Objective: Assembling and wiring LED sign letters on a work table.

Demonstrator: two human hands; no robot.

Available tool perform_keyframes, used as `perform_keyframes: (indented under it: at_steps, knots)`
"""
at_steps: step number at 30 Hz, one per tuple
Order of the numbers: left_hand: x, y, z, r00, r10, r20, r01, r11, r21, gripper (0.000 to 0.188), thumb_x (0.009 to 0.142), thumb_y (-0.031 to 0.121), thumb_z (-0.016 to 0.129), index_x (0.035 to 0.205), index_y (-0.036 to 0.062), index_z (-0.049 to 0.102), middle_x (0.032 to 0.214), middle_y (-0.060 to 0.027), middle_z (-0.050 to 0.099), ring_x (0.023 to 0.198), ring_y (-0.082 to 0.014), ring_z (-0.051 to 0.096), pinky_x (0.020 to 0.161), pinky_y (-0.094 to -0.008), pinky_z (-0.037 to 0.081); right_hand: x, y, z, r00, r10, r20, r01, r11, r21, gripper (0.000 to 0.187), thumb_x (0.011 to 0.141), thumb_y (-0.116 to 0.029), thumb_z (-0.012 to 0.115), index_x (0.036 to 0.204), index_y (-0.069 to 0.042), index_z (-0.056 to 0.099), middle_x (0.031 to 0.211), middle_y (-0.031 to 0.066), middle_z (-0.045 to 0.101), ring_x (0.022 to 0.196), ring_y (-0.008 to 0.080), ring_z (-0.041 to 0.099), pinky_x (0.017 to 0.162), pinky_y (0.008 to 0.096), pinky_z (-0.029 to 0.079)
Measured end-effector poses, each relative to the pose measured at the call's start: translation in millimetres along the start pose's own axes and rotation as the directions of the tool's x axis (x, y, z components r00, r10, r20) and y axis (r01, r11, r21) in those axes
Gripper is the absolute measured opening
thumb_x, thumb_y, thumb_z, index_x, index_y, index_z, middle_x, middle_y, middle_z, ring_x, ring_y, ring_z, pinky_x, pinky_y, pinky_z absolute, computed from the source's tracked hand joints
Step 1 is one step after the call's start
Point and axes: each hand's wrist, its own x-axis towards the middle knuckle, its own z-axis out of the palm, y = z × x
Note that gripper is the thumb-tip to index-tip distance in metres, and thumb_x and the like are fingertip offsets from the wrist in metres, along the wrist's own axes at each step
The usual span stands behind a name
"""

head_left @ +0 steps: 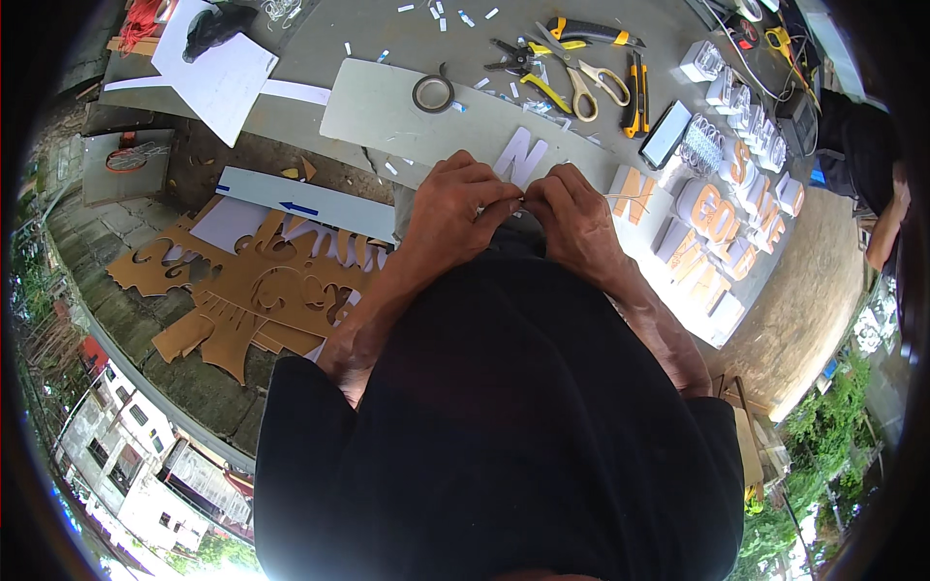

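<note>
My left hand (455,205) and my right hand (578,218) meet close in front of my chest, at the table's near edge. Both are closed, thumbs and fingertips pinched together almost touching. A thin wire-like strand (628,197) sticks out to the right from my right hand. What lies between the fingertips is too small to make out. Just beyond them, a white cut-out letter (522,156) lies on a grey board (373,108). To the right of my right hand rests an orange-faced letter (633,194).
Black tape (433,94), scissors (584,82), pliers (523,68), yellow-black cutters (635,95) and a phone (666,136) lie beyond my hands. Several block letters (722,218) crowd the right side. Cut brown sheets (262,290) lie lower left. Another person's arm (889,223) shows far right.
</note>
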Motion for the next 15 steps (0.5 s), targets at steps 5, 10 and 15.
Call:
perform_keyframes:
  at_steps: [5,10,15]
  knots:
    - [4.8,-0.1,-3.0,0.999,0.006,0.046,-0.005,1.000,-0.018,0.013,0.078,0.004,0.079,0.091,0.0053,0.078,0.078,-0.0043,0.071,0.077,-0.0194,0.059,0.069,-0.0339,0.050,-1.4,2.9,-4.4,1.000,0.015,0.015,-0.015,0.998,0.064,0.015,0.084,-0.001,0.071,0.096,-0.002,0.062,0.088,0.0114,0.057,0.084,0.0314,0.061,0.071,0.0418,0.053]
    - [7.3,-5.5,-8.3,0.972,-0.200,0.121,0.224,0.944,-0.242,0.013,0.079,0.005,0.077,0.092,0.0055,0.079,0.078,-0.0039,0.071,0.079,-0.0151,0.059,0.071,-0.0314,0.049,2.3,0.8,-20.0,0.980,0.150,0.133,-0.185,0.934,0.306,0.021,0.087,-0.001,0.070,0.107,-0.003,0.066,0.097,0.0124,0.064,0.088,0.0301,0.067,0.074,0.0403,0.055]
    - [8.7,-8.9,-13.1,0.911,-0.333,0.244,0.401,0.854,-0.331,0.012,0.081,0.010,0.077,0.091,0.0067,0.080,0.080,-0.0048,0.073,0.077,-0.0130,0.061,0.069,-0.0295,0.049,2.8,3.5,-19.7,0.957,0.210,0.202,-0.280,0.850,0.446,0.019,0.090,0.001,0.068,0.109,-0.002,0.067,0.100,0.0117,0.070,0.088,0.0235,0.070,0.075,0.0367,0.055]
